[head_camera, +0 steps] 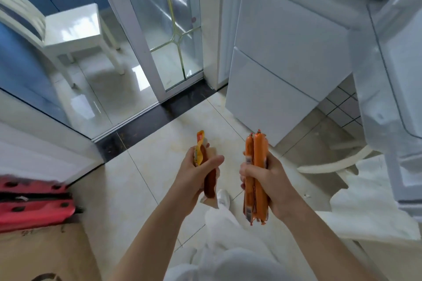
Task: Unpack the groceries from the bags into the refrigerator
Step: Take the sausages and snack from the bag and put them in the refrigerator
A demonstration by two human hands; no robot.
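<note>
Count: 2 bare hands, left [196,166] and right [262,175]. 1 bundle of long orange sausages [257,178], right. 1 dark red sausage in yellow-topped clear wrapper [209,180], left. 1 white chair [75,27], far left. 1 red plastic crate [34,203], near left.

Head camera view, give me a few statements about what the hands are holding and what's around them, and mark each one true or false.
1. The right hand grips a bundle of orange sausages. True.
2. The left hand is empty. False: it holds a dark red sausage in a yellow-topped packet.
3. The orange sausages are lying on the floor. False: they are held upright in the air above the tiled floor.
4. A white chair stands behind the glass door. True.
5. The two hands touch each other. False: they are apart, each with its own item.
</note>
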